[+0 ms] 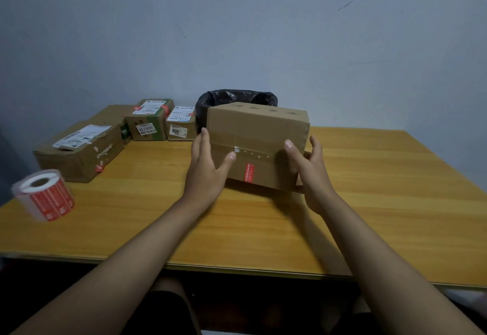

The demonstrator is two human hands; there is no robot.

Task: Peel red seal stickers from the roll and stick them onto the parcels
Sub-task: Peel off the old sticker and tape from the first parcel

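Observation:
A brown cardboard parcel [257, 134] is tilted up off the wooden table [369, 203] at the centre, its taped face towards me. One red seal sticker [249, 173] sits low on that face. My left hand [208, 168] holds the parcel's left edge, fingers up along the side and thumb on the front. My right hand [309, 174] grips the lower right corner, thumb on the front and fingers round the side. The roll of red seal stickers [44, 195] stands at the table's left edge, untouched.
A long cardboard parcel [79, 150] lies at the back left, with two smaller labelled parcels [149, 121] [181, 124] beside it near the wall. A bin lined with a black bag [234, 97] stands right behind the held parcel.

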